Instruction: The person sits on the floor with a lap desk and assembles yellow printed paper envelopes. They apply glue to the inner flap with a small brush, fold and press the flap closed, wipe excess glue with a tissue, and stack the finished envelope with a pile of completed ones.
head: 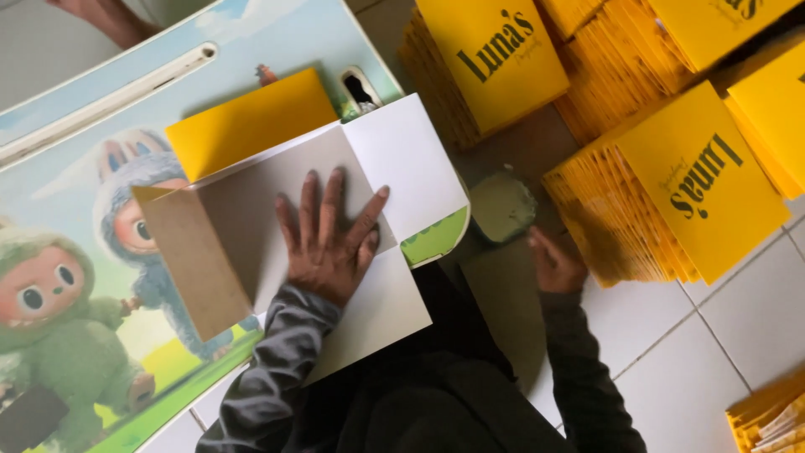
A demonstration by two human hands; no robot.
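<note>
1 tub (501,206) holds pale paste; right hand (555,264) beside.

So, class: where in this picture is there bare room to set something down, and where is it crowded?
Bare white floor tiles lie free right of the right hand, below the yellow stacks. The cartoon board is bare left of the unfolded card, which the left hand presses. It is crowded top right with stacks beside the small tub.

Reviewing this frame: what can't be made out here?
- Head view: the right hand is motion-blurred beside the small pale green container; contact cannot be told.
- The container's contents are too blurred to identify.
- The white sheet lies partly hidden under the left hand and the grey sleeve.
- The yellow stacks are cut off by the top and right edges.
</note>
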